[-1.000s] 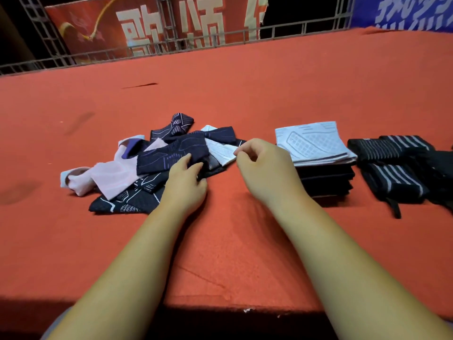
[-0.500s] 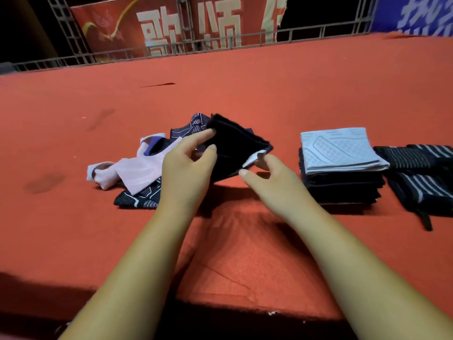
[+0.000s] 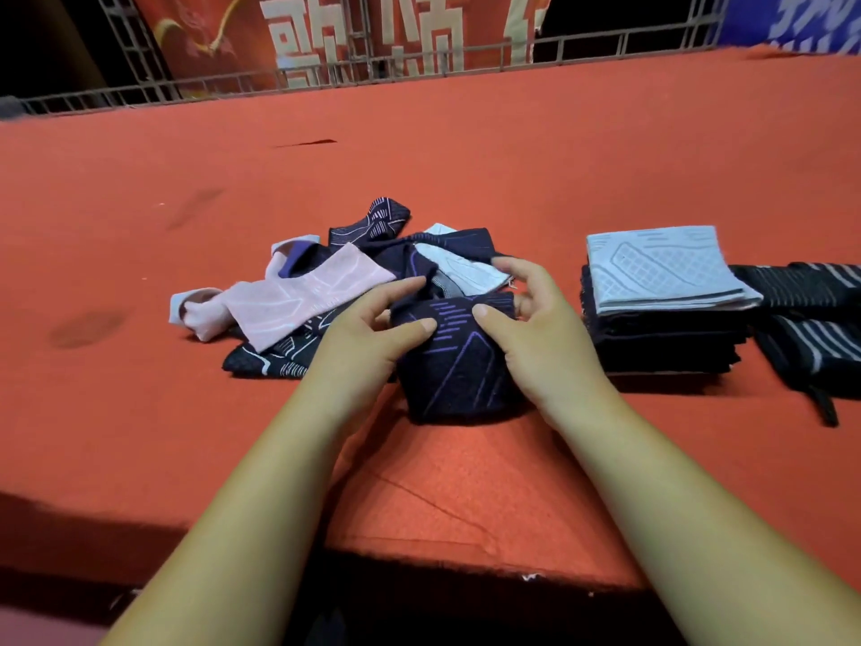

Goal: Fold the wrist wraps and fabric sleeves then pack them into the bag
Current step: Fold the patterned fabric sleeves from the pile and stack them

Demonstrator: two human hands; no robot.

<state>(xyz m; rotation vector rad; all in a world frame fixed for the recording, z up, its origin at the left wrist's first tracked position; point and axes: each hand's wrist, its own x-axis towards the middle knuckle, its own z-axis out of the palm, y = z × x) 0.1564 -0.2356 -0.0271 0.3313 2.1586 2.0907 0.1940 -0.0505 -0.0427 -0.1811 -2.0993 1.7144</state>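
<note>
A dark navy sleeve with purple lines lies on the red table in front of a loose pile of sleeves. My left hand pinches its left upper edge and my right hand grips its right upper edge, thumbs on top. In the pile are a pink sleeve, a white patterned sleeve and dark patterned ones. To the right stands a stack of folded sleeves, a white one on top. Black striped wrist wraps lie at the far right. No bag shows.
The red felt table stretches far back to a metal railing with red and blue banners behind. The table's front edge runs just under my forearms, dark below.
Both hands lifted a dark sleeve out of the pile, then drew it toward me; now it rests on the table in front of the pile, held at both upper edges.
</note>
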